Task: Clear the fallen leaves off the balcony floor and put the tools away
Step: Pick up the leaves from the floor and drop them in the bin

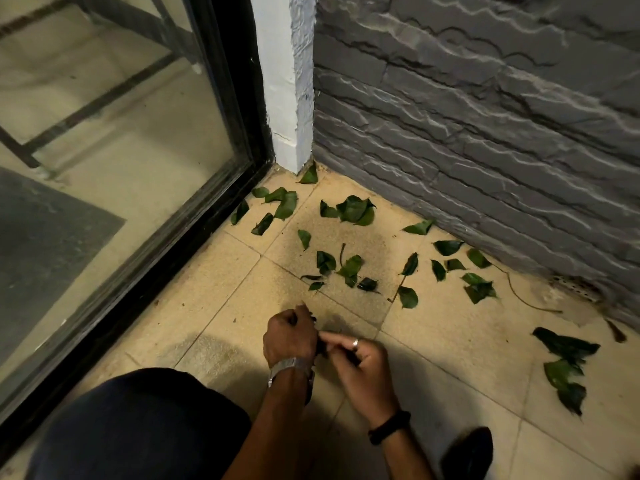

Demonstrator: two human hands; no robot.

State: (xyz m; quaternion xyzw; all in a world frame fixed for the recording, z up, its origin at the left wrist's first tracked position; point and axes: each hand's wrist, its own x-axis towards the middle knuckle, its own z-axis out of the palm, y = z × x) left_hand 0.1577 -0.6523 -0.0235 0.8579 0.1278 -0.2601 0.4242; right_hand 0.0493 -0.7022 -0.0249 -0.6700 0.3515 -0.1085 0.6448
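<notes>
Both hands met low over the tiled floor (433, 358) — left hand (289, 336) curled around dark gathered leaves (320, 348), right hand (356, 358) pinching them too. Green leaves (353, 209) lay scattered toward the stone wall (485, 116) and glass door (121, 133).

Beige tiled floor (433, 368); green leaves (353, 209) scattered across it toward corner.

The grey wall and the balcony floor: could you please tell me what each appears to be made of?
The grey wall looks like split-face stone or stone-look cladding, matte: rough, ridged courses with dark joints. The balcony floor looks like beige ceramic or stone tile, matte and speckled, with straight grout lines.
</notes>
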